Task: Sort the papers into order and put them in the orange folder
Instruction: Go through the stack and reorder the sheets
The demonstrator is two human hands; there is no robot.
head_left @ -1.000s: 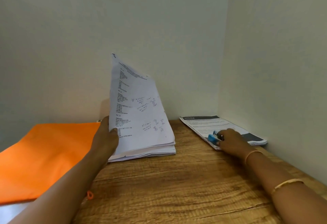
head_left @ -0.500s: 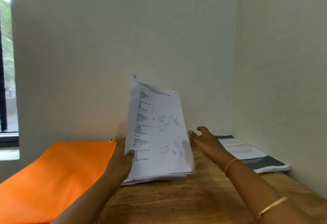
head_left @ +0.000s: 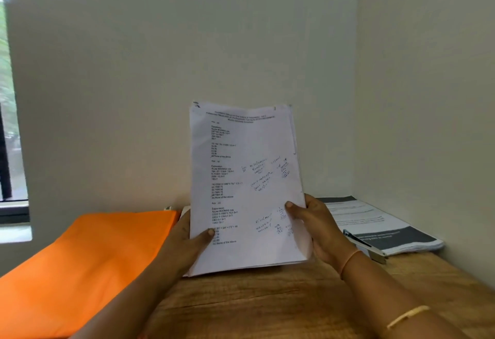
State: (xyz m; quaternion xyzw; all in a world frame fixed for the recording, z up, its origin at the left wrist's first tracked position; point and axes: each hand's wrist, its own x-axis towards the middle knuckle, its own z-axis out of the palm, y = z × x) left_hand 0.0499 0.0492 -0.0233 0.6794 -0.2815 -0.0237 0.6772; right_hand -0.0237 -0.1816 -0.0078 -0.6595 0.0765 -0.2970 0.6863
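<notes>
Position of the work: the papers are held as one stack, upright, printed face toward the camera, long axis vertical. The lower edge sits at or just above the table; contact cannot be confirmed.

Grip: the left hand grips the lower left edge, thumb across the front sheet and fingers hidden behind. The right hand grips the right edge a little higher, thumb likewise on the front. Both holds are firm pinches on the stack.

Destination: the orange folder lies flat on the table to the left of the stack, its far right corner just beside the left hand. The left hand is the nearer of the two. Which side of the folder opens cannot be told.

Other items: a booklet lies at the far right against the wall, with a stapler-like tool resting on it, just beside the right wrist.

Assessment: sorting appears in hand and nothing is filed yet. Filing would require the stack to travel left and tip from vertical to flat. The sheet edges at top right are slightly fanned, so loose pages could slip if either pinch relaxes.
</notes>
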